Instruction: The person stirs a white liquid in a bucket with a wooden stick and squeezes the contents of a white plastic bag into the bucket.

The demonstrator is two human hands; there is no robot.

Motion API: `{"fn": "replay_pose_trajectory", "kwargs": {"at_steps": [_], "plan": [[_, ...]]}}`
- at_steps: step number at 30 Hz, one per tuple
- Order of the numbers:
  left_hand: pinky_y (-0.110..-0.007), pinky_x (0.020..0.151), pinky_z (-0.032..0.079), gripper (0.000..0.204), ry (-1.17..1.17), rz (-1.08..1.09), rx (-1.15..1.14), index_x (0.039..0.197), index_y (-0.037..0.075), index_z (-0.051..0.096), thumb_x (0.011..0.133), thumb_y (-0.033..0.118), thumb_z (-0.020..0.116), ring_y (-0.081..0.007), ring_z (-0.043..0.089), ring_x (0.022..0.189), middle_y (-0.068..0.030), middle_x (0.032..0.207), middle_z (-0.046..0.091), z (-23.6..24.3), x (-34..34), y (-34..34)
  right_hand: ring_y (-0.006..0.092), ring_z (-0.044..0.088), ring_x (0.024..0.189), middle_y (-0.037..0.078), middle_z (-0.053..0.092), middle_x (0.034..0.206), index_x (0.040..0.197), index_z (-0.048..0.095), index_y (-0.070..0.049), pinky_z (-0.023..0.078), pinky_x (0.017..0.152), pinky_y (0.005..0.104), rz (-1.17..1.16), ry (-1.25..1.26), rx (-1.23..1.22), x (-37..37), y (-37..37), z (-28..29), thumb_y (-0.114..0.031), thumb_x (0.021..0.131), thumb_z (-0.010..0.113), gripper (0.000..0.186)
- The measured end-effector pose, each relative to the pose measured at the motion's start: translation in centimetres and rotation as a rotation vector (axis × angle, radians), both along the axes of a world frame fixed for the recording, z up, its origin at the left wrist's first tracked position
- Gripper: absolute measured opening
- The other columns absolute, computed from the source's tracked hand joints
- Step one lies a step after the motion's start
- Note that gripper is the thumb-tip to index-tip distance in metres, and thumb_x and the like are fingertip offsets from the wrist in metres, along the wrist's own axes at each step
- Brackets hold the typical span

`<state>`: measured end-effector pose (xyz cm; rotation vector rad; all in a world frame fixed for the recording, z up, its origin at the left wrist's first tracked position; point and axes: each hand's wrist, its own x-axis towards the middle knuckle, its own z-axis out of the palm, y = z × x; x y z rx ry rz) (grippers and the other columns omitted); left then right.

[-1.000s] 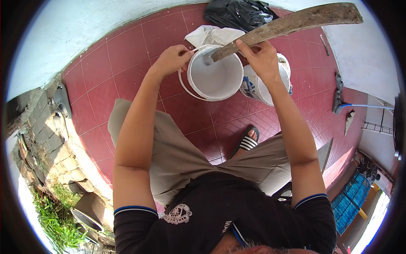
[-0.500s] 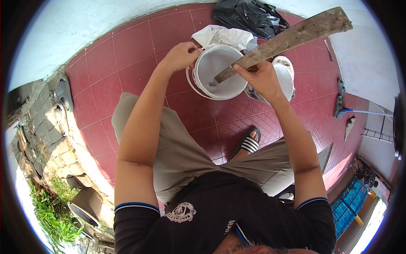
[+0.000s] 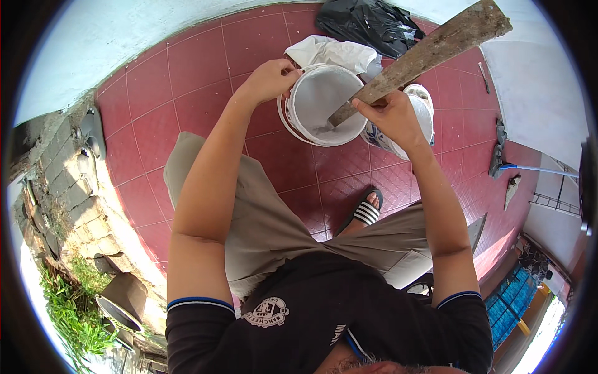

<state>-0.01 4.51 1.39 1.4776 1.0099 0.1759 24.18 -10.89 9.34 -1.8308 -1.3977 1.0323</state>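
Observation:
A white plastic bucket [image 3: 308, 103] stands on the red floor in front of me, its inside coated pale grey-white. My left hand [image 3: 271, 80] is closed on the bucket's left rim. In my right hand [image 3: 391, 117] is a long, rough wooden plank [image 3: 436, 55], gripped near its lower part. The plank slants from the upper right down into the bucket, its lower end inside near the right wall. At that end is a small grey patch; what it is I cannot make out.
Right of the bucket stands a second white bucket [image 3: 420, 115], partly behind my right hand. Behind are a white sack [image 3: 330, 53] and a black plastic bag [image 3: 367, 26]. A blue-handled tool [image 3: 539, 167] lies at right. Grey sandals [image 3: 93, 131] sit by the floor's left edge.
The plank's lower end has shifted right inside the bucket, toward its right wall. My right hand has moved slightly right with it; my left hand stays at the rim.

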Motion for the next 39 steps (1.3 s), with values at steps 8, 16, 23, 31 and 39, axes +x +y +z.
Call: {"fn": "replay_pose_trajectory", "kwargs": {"at_steps": [8, 16, 23, 31, 39], "plan": [[-0.032, 0.061, 0.053, 0.037, 0.006, -0.006, 0.030, 0.106, -0.006, 0.067, 0.097, 0.030, 0.062, -0.0175, 0.069, 0.066, -0.0121, 0.084, 0.071, -0.5, 0.2, 0.1, 0.0186, 0.075, 0.090, 0.014, 0.077, 0.097, 0.110, 0.071, 0.001, 0.059, 0.082, 0.0294, -0.039, -0.107, 0.246, -0.3, 0.9, -1.7, -0.017, 0.088, 0.080, 0.030], [-0.032, 0.062, 0.054, 0.036, 0.004, -0.002, 0.018, 0.106, -0.005, 0.067, 0.097, 0.029, 0.062, -0.0179, 0.068, 0.065, -0.0116, 0.084, 0.071, -0.1, 0.2, 0.1, 0.0132, 0.069, 0.075, 0.004, 0.072, 0.088, 0.093, 0.071, -0.003, 0.055, 0.070, 0.0298, -0.089, -0.043, 0.160, 0.4, 0.1, -0.9, -0.020, 0.089, 0.080, 0.020], [-0.031, 0.064, 0.053, 0.035, 0.023, -0.004, 0.005, 0.105, -0.003, 0.068, 0.099, 0.031, 0.061, -0.0162, 0.065, 0.069, -0.0099, 0.080, 0.069, -0.1, 0.3, -0.1, 0.0123, 0.069, 0.091, 0.002, 0.073, 0.091, 0.099, 0.070, -0.001, 0.055, 0.089, 0.0283, -0.058, 0.028, 0.279, -1.8, 0.5, -2.8, -0.016, 0.092, 0.078, 0.019], [-0.031, 0.064, 0.054, 0.035, 0.028, -0.011, 0.021, 0.106, -0.003, 0.067, 0.099, 0.031, 0.061, -0.0164, 0.065, 0.069, -0.0101, 0.080, 0.069, 0.0, 0.2, 0.1, 0.0103, 0.067, 0.090, 0.004, 0.072, 0.091, 0.100, 0.070, 0.001, 0.055, 0.085, 0.0266, -0.023, 0.004, 0.038, -0.2, 0.3, -0.3, -0.011, 0.089, 0.079, 0.019], [-0.032, 0.059, 0.053, 0.038, 0.005, 0.002, 0.051, 0.104, -0.005, 0.068, 0.096, 0.032, 0.062, -0.0187, 0.069, 0.065, -0.0123, 0.083, 0.072, -1.1, 0.1, 0.2, 0.0101, 0.066, 0.095, 0.003, 0.071, 0.101, 0.106, 0.066, -0.003, 0.053, 0.086, 0.0263, 0.096, -0.004, 0.251, -1.9, 0.5, -2.9, -0.011, 0.091, 0.078, 0.022]]}}
